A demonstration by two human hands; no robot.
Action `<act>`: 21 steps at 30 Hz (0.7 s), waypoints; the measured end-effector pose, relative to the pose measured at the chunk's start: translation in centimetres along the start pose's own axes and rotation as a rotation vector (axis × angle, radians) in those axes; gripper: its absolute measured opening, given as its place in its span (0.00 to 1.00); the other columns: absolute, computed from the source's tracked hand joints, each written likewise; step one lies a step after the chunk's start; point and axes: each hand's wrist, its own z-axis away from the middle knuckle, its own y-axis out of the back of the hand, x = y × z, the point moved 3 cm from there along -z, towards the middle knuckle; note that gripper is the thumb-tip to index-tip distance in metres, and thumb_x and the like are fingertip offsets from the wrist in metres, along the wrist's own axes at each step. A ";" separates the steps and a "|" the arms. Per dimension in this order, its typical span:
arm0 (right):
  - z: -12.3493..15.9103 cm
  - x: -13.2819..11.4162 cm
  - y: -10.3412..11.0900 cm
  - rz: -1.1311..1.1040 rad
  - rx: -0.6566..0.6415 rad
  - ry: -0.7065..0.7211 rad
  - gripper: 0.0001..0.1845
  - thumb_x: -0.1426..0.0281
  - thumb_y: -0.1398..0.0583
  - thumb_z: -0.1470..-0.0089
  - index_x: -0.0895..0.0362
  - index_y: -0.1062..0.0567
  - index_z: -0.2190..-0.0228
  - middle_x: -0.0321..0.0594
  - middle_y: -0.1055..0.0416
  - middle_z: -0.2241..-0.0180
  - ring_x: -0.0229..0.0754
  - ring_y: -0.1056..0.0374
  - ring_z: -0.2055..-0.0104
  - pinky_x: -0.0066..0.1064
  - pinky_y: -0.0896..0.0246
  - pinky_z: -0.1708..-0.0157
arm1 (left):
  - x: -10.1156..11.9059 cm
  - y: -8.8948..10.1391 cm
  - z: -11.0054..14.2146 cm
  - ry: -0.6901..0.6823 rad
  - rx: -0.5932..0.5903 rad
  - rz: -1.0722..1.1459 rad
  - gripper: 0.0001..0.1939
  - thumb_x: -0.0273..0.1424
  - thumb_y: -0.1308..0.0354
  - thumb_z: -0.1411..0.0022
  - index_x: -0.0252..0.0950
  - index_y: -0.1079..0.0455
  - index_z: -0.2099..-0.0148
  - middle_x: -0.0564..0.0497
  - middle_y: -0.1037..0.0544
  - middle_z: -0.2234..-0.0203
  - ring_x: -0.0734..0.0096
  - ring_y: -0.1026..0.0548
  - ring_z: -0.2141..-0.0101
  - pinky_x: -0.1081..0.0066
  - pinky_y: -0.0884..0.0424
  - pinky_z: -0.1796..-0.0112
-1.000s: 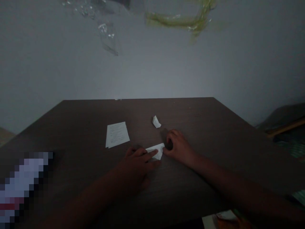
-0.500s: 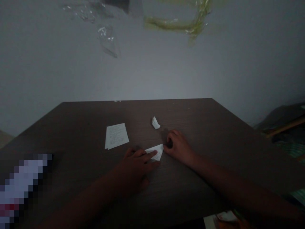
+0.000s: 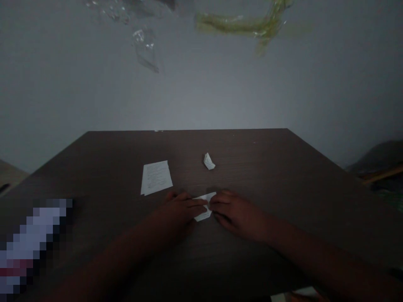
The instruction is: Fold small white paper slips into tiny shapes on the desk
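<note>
A small piece of printed white paper (image 3: 203,216), partly folded, lies on the table between my hands. My left hand (image 3: 181,209) rests over its left part, fingers stretched out and pressing it down. At the paper's right side is my right hand (image 3: 236,213), its fingers curled and closed on the edge there. The fingers cover much of the paper, so its full shape is hidden. Beyond the hands sits a small folded paper piece (image 3: 209,162), tilted up from the tabletop. To the left lie flat printed sheets (image 3: 158,178), slightly fanned.
The dark wooden table (image 3: 252,167) reaches back to a grey wall (image 3: 201,92) with clear and yellow tape on it. A pixelated object (image 3: 34,239) lies at the left front. Dim items (image 3: 380,161) stand beyond the table's right edge.
My right hand has moved down and left, and its fingers now lie against the paper. The paper's outline has changed from a pointed shape to one with a gap at the right. The view has shifted slightly.
</note>
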 end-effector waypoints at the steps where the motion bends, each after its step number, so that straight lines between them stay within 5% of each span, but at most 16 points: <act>1: 0.0 -0.1 0.1 0.013 -0.008 0.008 0.15 0.78 0.39 0.32 0.53 0.17 0.49 0.46 0.18 0.50 0.50 0.23 0.48 0.46 0.27 0.41 | 0.0 0.1 0.0 0.003 -0.003 0.002 0.28 0.18 0.41 0.32 0.47 0.23 0.34 0.52 0.17 0.36 0.54 0.19 0.42 0.53 0.30 0.40; 8: 0.2 -0.3 0.3 0.029 -0.036 0.044 0.16 0.79 0.37 0.35 0.54 0.15 0.50 0.45 0.18 0.50 0.51 0.22 0.47 0.48 0.28 0.39 | -0.6 0.4 -0.7 -0.002 0.016 0.019 0.25 0.18 0.42 0.29 0.45 0.22 0.37 0.53 0.14 0.41 0.57 0.18 0.44 0.56 0.29 0.42; 13: 0.4 0.0 0.1 0.042 -0.051 0.051 0.18 0.79 0.36 0.36 0.51 0.15 0.50 0.44 0.18 0.50 0.51 0.23 0.47 0.48 0.29 0.39 | -0.2 1.5 -0.7 -0.044 0.063 0.005 0.32 0.12 0.55 0.29 0.45 0.22 0.38 0.57 0.13 0.44 0.65 0.18 0.44 0.60 0.32 0.39; 21: 0.7 0.0 0.1 0.123 -0.099 0.096 0.18 0.75 0.36 0.32 0.50 0.17 0.44 0.47 0.21 0.44 0.54 0.26 0.41 0.53 0.32 0.36 | -1.7 1.0 -0.4 -0.083 0.031 0.130 0.12 0.24 0.41 0.22 0.44 0.16 0.51 0.55 0.14 0.40 0.58 0.19 0.40 0.53 0.37 0.34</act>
